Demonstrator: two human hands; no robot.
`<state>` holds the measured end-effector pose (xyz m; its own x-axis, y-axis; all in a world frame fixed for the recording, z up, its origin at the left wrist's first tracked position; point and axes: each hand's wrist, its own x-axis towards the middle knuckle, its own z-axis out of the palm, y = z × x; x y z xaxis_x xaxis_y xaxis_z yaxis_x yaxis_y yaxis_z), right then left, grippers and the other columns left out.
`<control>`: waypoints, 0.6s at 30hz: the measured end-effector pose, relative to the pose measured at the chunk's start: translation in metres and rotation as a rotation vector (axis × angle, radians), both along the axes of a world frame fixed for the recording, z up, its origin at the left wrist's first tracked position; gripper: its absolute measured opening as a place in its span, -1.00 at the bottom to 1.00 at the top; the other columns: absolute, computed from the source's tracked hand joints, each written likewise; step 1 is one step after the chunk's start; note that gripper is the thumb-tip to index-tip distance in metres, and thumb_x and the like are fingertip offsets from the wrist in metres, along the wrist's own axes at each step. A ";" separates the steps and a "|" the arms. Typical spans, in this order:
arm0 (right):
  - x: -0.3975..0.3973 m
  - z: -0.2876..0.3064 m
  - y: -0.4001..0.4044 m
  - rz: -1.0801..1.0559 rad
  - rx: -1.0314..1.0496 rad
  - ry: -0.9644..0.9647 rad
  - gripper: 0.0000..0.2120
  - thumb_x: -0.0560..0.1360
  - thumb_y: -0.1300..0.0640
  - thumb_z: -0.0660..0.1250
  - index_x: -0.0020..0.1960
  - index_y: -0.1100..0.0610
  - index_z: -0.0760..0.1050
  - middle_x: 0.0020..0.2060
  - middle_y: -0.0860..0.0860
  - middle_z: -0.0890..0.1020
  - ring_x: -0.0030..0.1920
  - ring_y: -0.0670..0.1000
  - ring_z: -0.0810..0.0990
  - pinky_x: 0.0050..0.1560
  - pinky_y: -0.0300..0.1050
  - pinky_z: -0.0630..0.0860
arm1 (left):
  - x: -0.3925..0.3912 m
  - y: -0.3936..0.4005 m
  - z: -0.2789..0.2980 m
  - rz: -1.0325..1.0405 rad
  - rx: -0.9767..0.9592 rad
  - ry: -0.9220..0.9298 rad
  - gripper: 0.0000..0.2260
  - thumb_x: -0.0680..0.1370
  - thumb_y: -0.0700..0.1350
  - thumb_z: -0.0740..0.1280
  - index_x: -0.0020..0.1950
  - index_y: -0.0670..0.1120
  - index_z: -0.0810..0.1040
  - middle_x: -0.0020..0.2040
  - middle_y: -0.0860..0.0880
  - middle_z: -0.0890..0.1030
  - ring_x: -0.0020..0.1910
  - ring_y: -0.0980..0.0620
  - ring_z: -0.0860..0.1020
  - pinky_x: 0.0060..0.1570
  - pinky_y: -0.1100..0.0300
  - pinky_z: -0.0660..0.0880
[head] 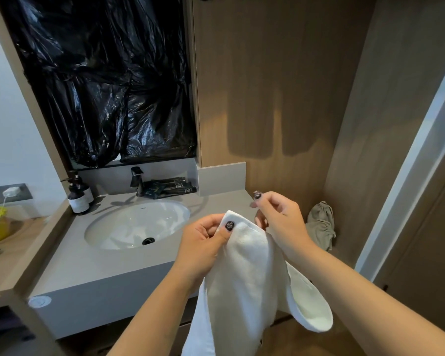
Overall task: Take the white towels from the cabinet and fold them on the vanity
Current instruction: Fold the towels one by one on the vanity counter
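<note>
A white towel (244, 273) hangs in front of the grey vanity (100, 268), held up above its front right corner. My left hand (203, 242) pinches the towel's top edge between thumb and curled fingers. My right hand (278, 219) is just to the right of it, with its lower fingers on the towel's upper right edge and its index finger and thumb lifted free. The towel's lower part drapes down past the vanity's front, with a fold curling out to the right.
A white oval sink (129, 227) with a dark tap (137, 181) is set in the vanity. Dark pump bottles (79, 199) stand at its back left, dark sachets (172, 187) behind the sink. A beige drawstring bag (321, 224) lies at the right by the wood wall.
</note>
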<state>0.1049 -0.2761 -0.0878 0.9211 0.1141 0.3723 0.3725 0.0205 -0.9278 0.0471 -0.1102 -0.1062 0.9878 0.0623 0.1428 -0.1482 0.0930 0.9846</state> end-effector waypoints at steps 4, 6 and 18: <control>-0.008 -0.033 -0.008 0.057 -0.088 -0.059 -0.88 0.40 0.12 0.46 -0.18 0.06 0.51 -0.33 -0.09 0.58 -0.30 -0.10 0.52 -0.28 -0.26 0.45 | 0.012 0.000 -0.002 0.117 -0.017 0.010 -0.81 0.61 -0.24 0.32 0.00 0.01 0.69 -0.12 -0.08 0.74 -0.16 0.02 0.68 -0.17 0.15 0.61; -0.013 -0.054 -0.011 0.058 -0.342 -0.084 -0.79 0.35 -0.01 0.47 -0.08 -0.06 0.50 -0.22 -0.14 0.61 -0.24 -0.14 0.56 -0.28 -0.26 0.49 | 0.019 0.003 0.000 0.144 0.005 -0.008 -0.79 0.61 -0.23 0.33 -0.03 0.05 0.69 -0.12 -0.06 0.74 -0.15 0.04 0.68 -0.15 0.14 0.60; 0.034 -0.114 -0.088 0.150 -0.988 0.299 -0.62 0.49 0.31 0.16 0.17 0.00 0.57 0.17 0.00 0.58 0.18 0.10 0.52 0.12 -0.03 0.49 | 0.086 0.006 0.029 0.290 0.202 -0.102 -0.89 0.60 -0.16 0.33 0.04 -0.04 0.65 -0.14 -0.05 0.71 -0.20 0.12 0.59 -0.14 0.22 0.52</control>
